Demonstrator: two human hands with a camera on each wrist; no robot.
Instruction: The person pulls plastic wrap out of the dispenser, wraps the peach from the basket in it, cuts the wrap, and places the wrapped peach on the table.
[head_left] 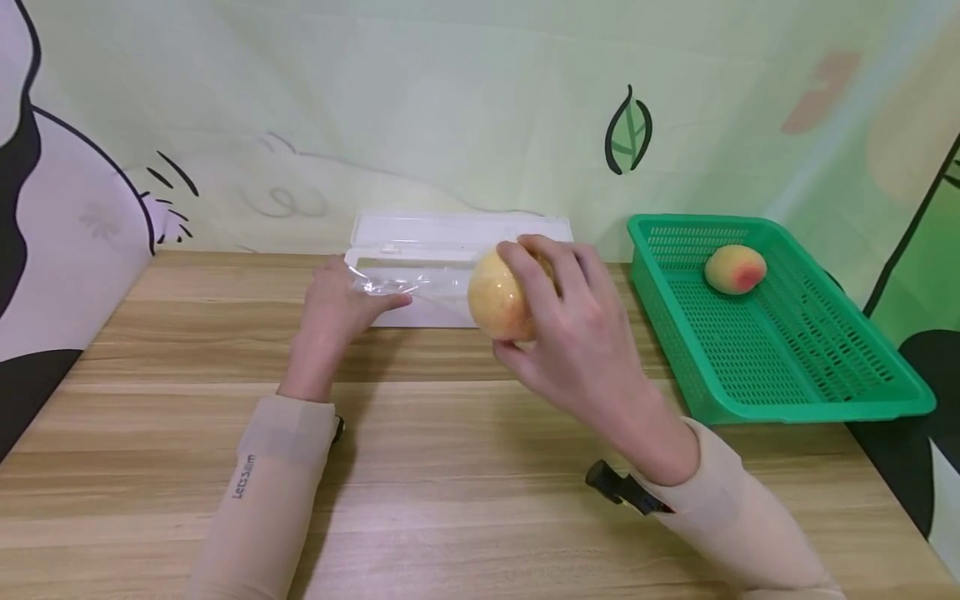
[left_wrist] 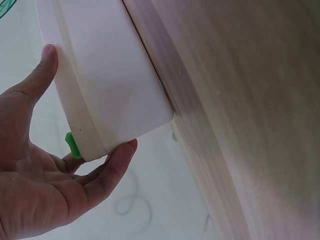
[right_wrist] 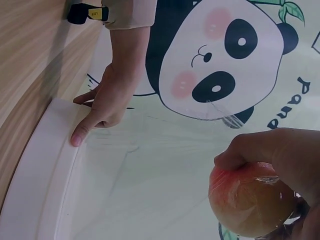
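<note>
In the head view my right hand [head_left: 585,333] holds a peach [head_left: 497,296] above the table. Clear cling film [right_wrist: 267,179] wraps that peach, as the right wrist view shows, with fingers and thumb around it. A long white cling film dispenser [head_left: 442,314] stands at the table's back edge, its lid [head_left: 465,228] raised. My left hand [head_left: 336,304] grips the dispenser's left end. The left wrist view shows the thumb along its upper edge and fingers around the corner, near a green tab [left_wrist: 73,145]. Loose clear film [head_left: 381,281] lies bunched beside that hand.
To the right stands a green plastic basket [head_left: 671,333] with another peach [head_left: 735,269] in it. A pale printed cloth [head_left: 450,100] hangs behind the table. The wooden tabletop [head_left: 450,483] stretches in front of the dispenser.
</note>
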